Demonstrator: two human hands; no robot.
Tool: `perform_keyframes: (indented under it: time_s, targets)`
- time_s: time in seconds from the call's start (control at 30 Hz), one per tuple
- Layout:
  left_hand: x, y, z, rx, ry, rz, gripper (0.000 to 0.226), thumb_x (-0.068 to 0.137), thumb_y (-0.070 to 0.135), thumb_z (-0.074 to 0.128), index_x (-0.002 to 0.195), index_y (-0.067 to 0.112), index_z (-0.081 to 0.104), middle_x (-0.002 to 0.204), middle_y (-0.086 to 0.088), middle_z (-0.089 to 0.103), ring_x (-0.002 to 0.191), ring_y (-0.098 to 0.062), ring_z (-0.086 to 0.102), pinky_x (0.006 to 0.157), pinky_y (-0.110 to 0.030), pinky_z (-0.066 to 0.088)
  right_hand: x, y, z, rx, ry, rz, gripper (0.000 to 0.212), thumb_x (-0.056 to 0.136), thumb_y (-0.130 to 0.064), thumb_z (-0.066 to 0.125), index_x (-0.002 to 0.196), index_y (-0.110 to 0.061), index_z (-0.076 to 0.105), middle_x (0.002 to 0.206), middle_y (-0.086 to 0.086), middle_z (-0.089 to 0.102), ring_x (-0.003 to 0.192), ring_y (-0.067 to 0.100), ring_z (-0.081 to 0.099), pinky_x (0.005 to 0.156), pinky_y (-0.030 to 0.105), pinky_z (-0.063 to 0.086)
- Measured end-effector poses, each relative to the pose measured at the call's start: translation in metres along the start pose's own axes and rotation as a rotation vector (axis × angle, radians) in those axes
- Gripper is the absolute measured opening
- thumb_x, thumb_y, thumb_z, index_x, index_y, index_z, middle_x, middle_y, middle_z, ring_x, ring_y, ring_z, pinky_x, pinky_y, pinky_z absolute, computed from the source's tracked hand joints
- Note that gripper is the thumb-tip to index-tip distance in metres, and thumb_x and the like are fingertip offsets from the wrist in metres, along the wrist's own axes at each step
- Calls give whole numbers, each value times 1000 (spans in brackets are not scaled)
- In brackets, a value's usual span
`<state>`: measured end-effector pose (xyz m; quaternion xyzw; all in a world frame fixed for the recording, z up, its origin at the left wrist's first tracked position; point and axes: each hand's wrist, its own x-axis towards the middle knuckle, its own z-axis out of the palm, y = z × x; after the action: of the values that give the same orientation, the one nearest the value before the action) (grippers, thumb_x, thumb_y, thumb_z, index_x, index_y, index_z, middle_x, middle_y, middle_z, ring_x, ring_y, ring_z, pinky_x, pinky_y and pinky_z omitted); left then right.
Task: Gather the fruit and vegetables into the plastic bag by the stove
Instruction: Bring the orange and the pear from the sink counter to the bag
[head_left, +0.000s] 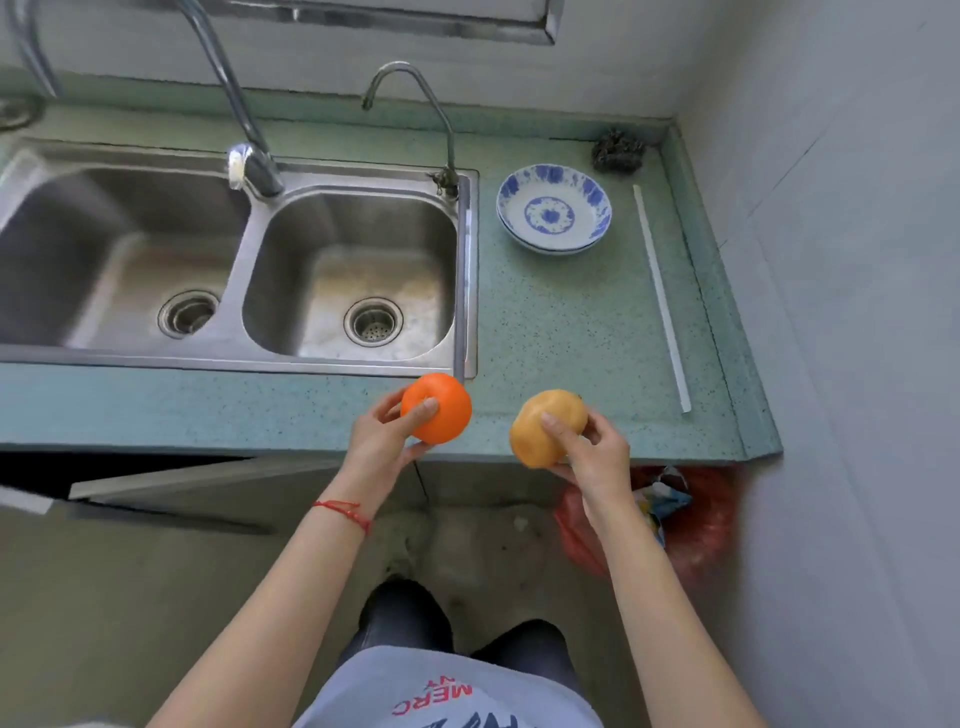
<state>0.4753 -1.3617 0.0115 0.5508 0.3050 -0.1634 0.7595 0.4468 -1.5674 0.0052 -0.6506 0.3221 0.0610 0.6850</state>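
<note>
My left hand (382, 441) grips a bright orange round fruit (440, 406) over the front edge of the green counter (571, 332), just in front of the sink's right corner. My right hand (592, 452) holds a paler yellow-orange fruit (540, 423) at the counter's front edge, a hand's width to the right of the first. Both fruits are lifted off the surface. No stove and no plastic bag by a stove are in view.
A double steel sink (470, 270) with two taps fills the left. Stacked blue-patterned bowls (553, 213), a dark scrubber (618, 150) and a long white strip (662, 301) lie on the counter's right. A red bag-lined bin (701, 519) stands on the floor below the counter.
</note>
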Motion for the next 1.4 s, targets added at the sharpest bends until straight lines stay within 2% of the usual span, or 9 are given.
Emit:
perform_keyframes:
  time_s: [0.23,0.37,0.5,0.6,0.77,0.87,1.0,1.2,1.4]
  targets:
    - [-60,-39,-57,-160,191,82,44,82,3,62,125,6,49,103,-5,55,96,-22,54,72,-36,53,-32,18,17,-101,-199,-5,55,72,-19,76,122,-11,55,122,12,57,104,25,59,69,41,59]
    - [-90,-60,-94,-212,297,121,38,82,4,63,118,10,53,96,-1,57,84,-13,58,62,-26,56,-55,26,42,-177,-326,-12,54,74,-16,75,123,-10,54,119,10,58,103,24,58,66,37,58]
    - [-119,-80,-133,-290,401,155,38,81,6,65,117,11,54,99,-2,58,85,-13,59,67,-29,56,-83,39,71,-264,-465,-15,50,74,-15,75,120,-12,55,117,8,58,103,24,59,60,29,59]
    - [-144,-97,-163,-357,482,179,37,80,7,66,114,12,56,102,-4,58,94,-23,59,72,-34,55,-109,51,94,-339,-568,-30,53,73,-17,75,122,-14,54,116,6,59,104,22,59,57,25,58]
    - [-192,-127,-209,-500,635,222,38,79,8,67,115,13,55,100,-2,59,92,-23,59,60,-28,56,-161,73,129,-462,-756,-62,53,74,-17,75,123,-16,54,111,1,61,98,15,61,59,24,57]
    - [-226,-146,-236,-585,729,251,40,80,7,66,118,11,55,96,3,59,90,-21,58,65,-30,53,-195,88,150,-512,-884,-68,49,76,-15,73,122,-15,56,107,0,62,94,11,62,56,23,57]
    - [-267,-169,-265,-693,864,295,43,80,6,65,121,9,52,108,-6,56,97,-26,56,61,-28,56,-236,110,178,-611,-1041,-93,47,75,-17,74,119,-14,58,108,4,64,92,14,64,59,27,57]
    - [-319,-204,-284,-884,1087,377,45,82,4,63,125,2,49,113,-10,54,99,-28,55,51,-22,56,-290,140,221,-777,-1328,-137,48,77,-17,72,122,-11,56,112,8,63,87,11,65,55,24,56]
    - [-359,-238,-275,-1070,1343,449,38,82,3,63,119,4,54,112,-12,56,96,-27,57,56,-23,58,-340,166,252,-969,-1625,-156,45,77,-16,72,119,-10,57,110,6,62,84,9,63,60,30,60]
